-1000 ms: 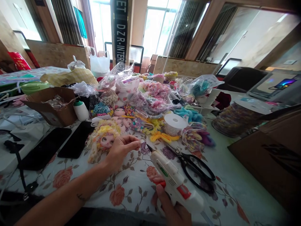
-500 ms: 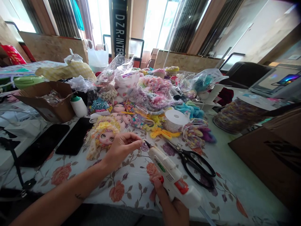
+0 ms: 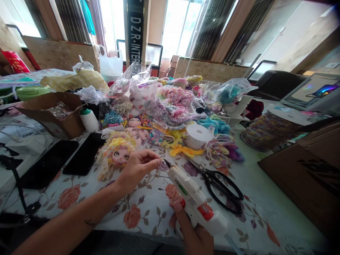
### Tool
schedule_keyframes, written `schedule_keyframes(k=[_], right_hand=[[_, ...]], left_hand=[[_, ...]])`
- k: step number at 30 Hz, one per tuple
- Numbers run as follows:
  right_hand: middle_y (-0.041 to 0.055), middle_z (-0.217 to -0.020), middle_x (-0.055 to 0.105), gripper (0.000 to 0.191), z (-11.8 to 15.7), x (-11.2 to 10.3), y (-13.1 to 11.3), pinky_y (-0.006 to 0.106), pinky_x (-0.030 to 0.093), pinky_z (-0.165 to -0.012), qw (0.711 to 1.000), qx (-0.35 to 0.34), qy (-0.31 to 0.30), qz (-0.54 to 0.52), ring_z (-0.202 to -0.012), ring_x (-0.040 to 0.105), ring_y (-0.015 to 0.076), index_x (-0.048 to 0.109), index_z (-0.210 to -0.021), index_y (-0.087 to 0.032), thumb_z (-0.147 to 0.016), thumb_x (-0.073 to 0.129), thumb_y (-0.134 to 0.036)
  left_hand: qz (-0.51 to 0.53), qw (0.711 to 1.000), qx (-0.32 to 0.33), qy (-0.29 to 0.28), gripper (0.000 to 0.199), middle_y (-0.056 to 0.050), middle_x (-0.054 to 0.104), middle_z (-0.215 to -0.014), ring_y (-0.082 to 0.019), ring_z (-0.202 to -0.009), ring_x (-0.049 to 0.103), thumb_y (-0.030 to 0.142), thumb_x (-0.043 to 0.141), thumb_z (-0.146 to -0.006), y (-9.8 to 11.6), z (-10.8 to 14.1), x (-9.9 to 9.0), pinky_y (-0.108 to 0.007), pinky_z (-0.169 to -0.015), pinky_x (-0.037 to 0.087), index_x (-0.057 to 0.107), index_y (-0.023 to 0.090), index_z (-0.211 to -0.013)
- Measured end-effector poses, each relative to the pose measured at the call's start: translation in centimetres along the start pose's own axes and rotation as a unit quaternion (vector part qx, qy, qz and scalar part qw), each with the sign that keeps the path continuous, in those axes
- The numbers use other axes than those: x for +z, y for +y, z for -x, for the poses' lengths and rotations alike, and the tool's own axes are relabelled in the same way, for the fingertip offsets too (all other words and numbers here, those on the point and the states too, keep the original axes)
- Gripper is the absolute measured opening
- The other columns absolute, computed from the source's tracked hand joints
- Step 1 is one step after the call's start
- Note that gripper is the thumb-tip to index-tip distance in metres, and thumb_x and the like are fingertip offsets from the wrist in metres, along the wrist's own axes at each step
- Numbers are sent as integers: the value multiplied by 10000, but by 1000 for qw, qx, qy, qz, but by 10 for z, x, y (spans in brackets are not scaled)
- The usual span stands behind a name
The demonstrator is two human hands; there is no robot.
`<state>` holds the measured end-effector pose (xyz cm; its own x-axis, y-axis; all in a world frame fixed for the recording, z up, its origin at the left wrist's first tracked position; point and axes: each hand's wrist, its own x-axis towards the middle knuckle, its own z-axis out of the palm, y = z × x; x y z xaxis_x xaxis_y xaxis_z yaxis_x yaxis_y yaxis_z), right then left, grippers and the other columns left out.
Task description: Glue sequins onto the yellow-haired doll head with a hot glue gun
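Note:
My right hand [image 3: 190,223] is wrapped round the handle of a white hot glue gun [image 3: 187,193] with red and green parts. Its dark nozzle points up and left, right at the fingertips of my left hand [image 3: 140,164]. Thumb and forefinger of that hand are pinched together; whatever is between them is too small to name. Just behind my left wrist lies a doll head [image 3: 120,155] with yellow yarn hair and flowers. Black-handled scissors [image 3: 223,187] rest on the flowered tablecloth [image 3: 148,198], to the right of the glue gun.
Two black phones [image 3: 50,163] lie at the left, near a cardboard box [image 3: 58,120] and a white thread cone [image 3: 89,120]. Doll faces [image 3: 139,134], a white spool [image 3: 199,132] and heaped yarn [image 3: 175,102] fill the back. A large carton [image 3: 305,170] stands at the right.
Hardly anything differs. Both hands and the glue gun keep their places; the thin light loop seen by the nozzle earlier no longer shows clearly.

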<state>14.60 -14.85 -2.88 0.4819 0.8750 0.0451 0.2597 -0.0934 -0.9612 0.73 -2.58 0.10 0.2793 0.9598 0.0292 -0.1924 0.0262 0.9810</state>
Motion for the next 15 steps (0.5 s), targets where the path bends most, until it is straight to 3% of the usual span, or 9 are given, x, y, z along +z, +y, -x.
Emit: schedule_keyframes(k=[11,15], right_hand=[[-7,-450,503,494,1,-1,-3,254,431,-518,1000,25,-5,2,-469,488,133,547,-428,-198,-740,631,-571],[9,-484,542,489,1,0,1,271,440,-579,1000,21,-4,14,-512,519,148,550,-431,-203,-764,603,-558]], left_hand=[[-2,1000,2,1,154,-16,619,-672,-107,-598,506,308,732,-713,-1,0,0,-207,-525,359,697,162,-748],[-6,1000,8,-4,151,-18,622,-682,-109,-611,514,305,727,-720,0,0,0,-206,-539,377,697,161,-751]])
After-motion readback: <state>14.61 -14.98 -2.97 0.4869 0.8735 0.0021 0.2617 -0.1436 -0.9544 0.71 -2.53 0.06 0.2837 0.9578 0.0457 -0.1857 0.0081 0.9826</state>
